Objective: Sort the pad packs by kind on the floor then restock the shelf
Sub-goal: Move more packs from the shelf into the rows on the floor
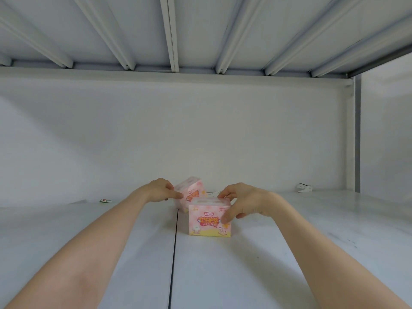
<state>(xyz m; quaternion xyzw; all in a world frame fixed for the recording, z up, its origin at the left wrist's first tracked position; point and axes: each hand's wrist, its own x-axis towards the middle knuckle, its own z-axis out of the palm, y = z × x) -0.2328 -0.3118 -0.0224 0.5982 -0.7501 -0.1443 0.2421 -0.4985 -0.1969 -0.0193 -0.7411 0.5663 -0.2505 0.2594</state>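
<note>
Two-handed, reaching far onto the white shelf (289,253), bare forearms stretching fwd. Gripping front pack (206,221) w/ right hand (243,202): curling fingers over its top rear edge, pressing thumb onto the printed face near the right side. Holding it upright, base sitting flat on the board, pink-and-yellow print facing the camera, just right of the dark seam (175,241) running btwn two boards. Pinching rear pack (189,192) w/ left hand (159,190), thumb & fingertips closing on its upper left corner. Holding that one tilted, top leaning left, right behind & slightly left of front pack, partly hiding behind it; showing same pink print. Not being able to tell re contact btwn the two packs, nor re rear pack's lower corner touching the board. Looking past both at plain white back wall (200,130), w/ ribs (127,41) of the next level up crossing overhead. Noting small white clip (305,188) lying well off to the right near the back, by grey post (356,130), & tiny red-green scrap (105,200) lying off to the left, both apart from packs & hands.
</note>
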